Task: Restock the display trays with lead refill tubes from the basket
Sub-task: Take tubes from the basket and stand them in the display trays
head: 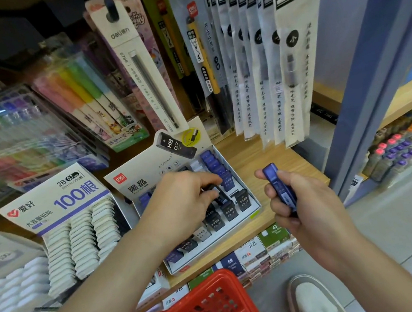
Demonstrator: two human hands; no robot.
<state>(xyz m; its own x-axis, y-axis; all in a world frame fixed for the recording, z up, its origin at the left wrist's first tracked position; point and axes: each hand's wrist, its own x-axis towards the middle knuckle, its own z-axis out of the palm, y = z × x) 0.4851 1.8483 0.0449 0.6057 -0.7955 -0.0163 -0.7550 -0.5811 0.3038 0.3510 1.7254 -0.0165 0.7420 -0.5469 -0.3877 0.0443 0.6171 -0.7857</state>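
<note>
On the light wooden shelf (271, 159) a white cardboard display tray (254, 202) sits open. Its lid card reads "deli" and "黑晶", with a pictured tube marked "HB 0.7". Inside: black tubes printed "HB 0.7" (242, 200) in the front rows, plus a row of blue tubes (212, 161) along the far right wall.

Left hand (186, 196) is down in the middle of the tray, fingers curled, tips pinching a black lead refill tube (220, 198) that sits tilted among the rows. Right hand (304, 206) is just right of the tray over the shelf edge. Its fingers and thumb are wrapped round a translucent blue lead refill tube (278, 186), cap end up; the white label on its side is unreadable.

Red plastic mesh basket (205, 305) is bottom centre, below the shelf edge, contents hidden.

Just left of the tray is a second display box (51, 197), header "爱好", "2B 0.7", "100根", filled with stacked flat white cases (81, 237).

Hanging behind are a carded pen pack (139, 61) marked "deli S796" and white sleeved brush pens (295, 70) with Chinese text.

Under the shelf are small boxes: "69 Prussian Blue" (230, 263) and a green "43" box (274, 235).

Pale shoe (314, 299) on the floor, bottom right.
</note>
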